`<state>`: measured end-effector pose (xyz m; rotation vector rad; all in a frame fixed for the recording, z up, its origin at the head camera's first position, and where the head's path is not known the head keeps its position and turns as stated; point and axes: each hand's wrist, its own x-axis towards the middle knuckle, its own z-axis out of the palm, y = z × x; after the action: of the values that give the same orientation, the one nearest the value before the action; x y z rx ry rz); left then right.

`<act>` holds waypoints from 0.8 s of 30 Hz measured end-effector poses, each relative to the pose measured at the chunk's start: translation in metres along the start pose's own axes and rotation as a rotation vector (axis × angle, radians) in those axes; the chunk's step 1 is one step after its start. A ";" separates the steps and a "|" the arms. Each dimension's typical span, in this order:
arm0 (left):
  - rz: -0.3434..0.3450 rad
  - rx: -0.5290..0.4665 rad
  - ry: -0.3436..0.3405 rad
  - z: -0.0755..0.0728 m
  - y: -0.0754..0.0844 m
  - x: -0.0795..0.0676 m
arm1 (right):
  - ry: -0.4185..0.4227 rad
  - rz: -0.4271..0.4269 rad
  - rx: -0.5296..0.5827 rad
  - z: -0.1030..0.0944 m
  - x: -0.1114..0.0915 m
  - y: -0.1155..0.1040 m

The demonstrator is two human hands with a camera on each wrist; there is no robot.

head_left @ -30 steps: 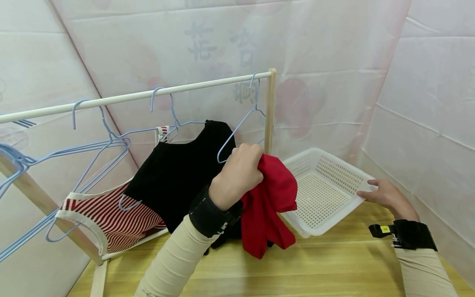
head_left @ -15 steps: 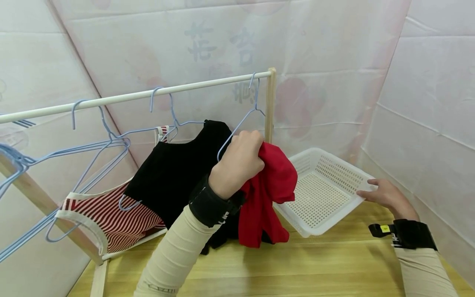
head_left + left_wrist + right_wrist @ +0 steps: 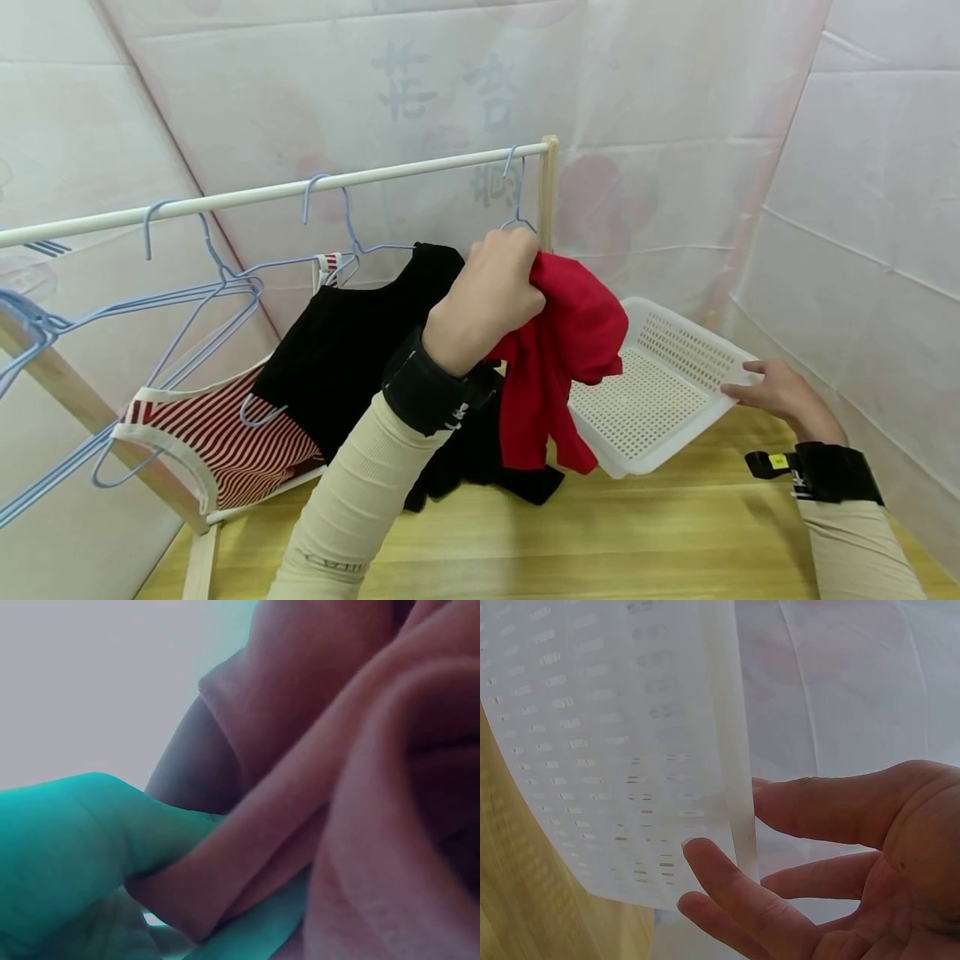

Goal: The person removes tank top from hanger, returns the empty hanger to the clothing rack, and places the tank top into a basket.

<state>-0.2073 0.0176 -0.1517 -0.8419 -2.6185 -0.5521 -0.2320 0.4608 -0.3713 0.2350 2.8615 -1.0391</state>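
Note:
My left hand [image 3: 487, 296] grips a bunched red garment [image 3: 573, 333] near the rack's right post, its lower folds hanging loose. In the left wrist view the thumb and fingers pinch a fold of this garment [image 3: 390, 810]. At the right, my right hand [image 3: 787, 400] holds the rim of a white perforated plastic basket [image 3: 678, 342]. Thumb and fingers lie on either side of the basket's wall [image 3: 570, 712] in the right wrist view. No clothing shows in the visible part of the basket; the red garment hides its left side.
A white rail [image 3: 247, 198] carries several blue hangers [image 3: 217, 287]. A black top [image 3: 352, 342] and a red-and-white striped garment [image 3: 240, 442] hang there. Black cloth [image 3: 525, 483] lies low over the wooden table [image 3: 600, 542]. The rack's wooden post [image 3: 547, 192] stands left of the basket.
My left hand has lifted the red garment upward and moved it slightly right, covering more of the basket and baring more black cloth below. The right hand and basket have stayed put.

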 end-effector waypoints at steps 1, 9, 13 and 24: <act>0.003 0.002 0.001 0.000 0.001 0.001 | 0.000 0.000 0.001 0.000 0.000 0.000; -0.031 -0.021 -0.026 0.000 0.001 0.012 | -0.005 0.013 0.013 0.001 0.000 0.000; -0.043 -0.026 -0.040 0.002 0.000 0.017 | -0.009 0.020 0.009 0.001 0.000 0.000; -0.036 -0.014 -0.074 0.009 0.000 0.036 | -0.005 -0.024 -0.023 0.002 -0.001 0.001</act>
<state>-0.2363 0.0390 -0.1445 -0.8362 -2.7042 -0.5601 -0.2312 0.4600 -0.3735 0.1965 2.8775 -1.0089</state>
